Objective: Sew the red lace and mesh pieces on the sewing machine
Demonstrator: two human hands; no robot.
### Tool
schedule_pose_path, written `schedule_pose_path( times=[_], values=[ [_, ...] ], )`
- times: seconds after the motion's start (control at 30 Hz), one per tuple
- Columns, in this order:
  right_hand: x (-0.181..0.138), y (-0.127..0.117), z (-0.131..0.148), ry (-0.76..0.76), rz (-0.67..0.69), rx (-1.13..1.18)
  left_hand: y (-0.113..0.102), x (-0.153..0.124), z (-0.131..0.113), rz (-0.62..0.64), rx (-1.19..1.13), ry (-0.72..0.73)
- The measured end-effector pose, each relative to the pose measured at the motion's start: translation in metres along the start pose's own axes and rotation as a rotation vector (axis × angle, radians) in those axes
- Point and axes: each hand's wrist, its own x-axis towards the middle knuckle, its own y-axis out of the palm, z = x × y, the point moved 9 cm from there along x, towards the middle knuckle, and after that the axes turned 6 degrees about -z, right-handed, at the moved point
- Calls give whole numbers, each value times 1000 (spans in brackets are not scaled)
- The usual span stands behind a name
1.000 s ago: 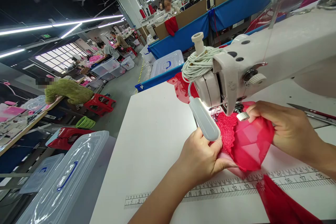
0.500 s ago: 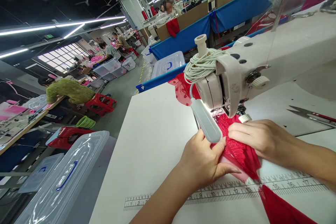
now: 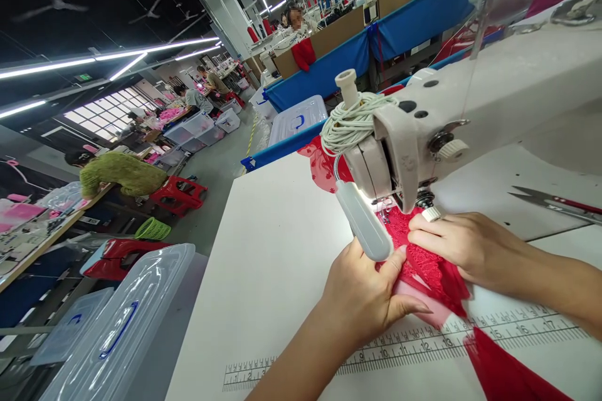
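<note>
Red lace fabric (image 3: 430, 266) with sheer mesh lies under the needle area of a white sewing machine (image 3: 390, 163). My left hand (image 3: 362, 291) is at the fabric's left edge, thumb and fingers closed on it; some fingertips are hidden behind the grey lamp (image 3: 364, 219). On the other side, my right hand (image 3: 463, 250) has its fingers curled onto the lace, close under the machine head. A red tail of the cloth (image 3: 508, 366) trails toward the front edge across the printed ruler (image 3: 399, 351). The presser foot is partly hidden by the lamp.
Scissors (image 3: 559, 203) lie on the white table (image 3: 263, 263) at the right. Pale cord (image 3: 355, 125) is coiled at the machine head. Lidded plastic bins (image 3: 126, 319) stand left of the table. A person in green (image 3: 122, 172) sits bent over a bench beyond.
The whole view has shifted slightly, with the machine now a little further left. Both hands keep nearly the same places on the red lace fabric.
</note>
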Motion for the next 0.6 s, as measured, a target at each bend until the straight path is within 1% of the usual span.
schedule_pose_path(
  times=[0.33,0.5,0.6],
  values=[
    [4,-5,1,-26,-31,-1,-1,1,0,-6,-8,-13],
    [6,-9,0,-35,-66,-38,-1,2,2,-19,12,-17],
    [5,-8,-1,-39,-55,-68,-1,2,4,-16,14,-21]
  ],
)
